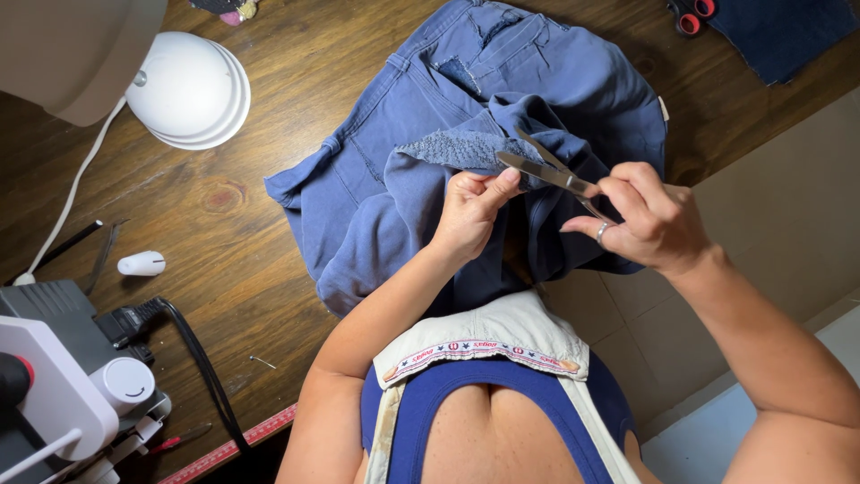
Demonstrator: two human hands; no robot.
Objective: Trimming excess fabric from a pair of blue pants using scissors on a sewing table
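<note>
Left hand [470,211] pinches a fold of the blue jeans [466,152] lying on the worktop [233,233], right hand [649,220] grips open scissors [546,168] at the stitched patch [457,148]; blades near the thumb risk a nick or overcutting sound cloth.

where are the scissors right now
In the head view, right of centre: the scissors are in the right hand, blades open over the blue jeans, beside the left hand.
</note>
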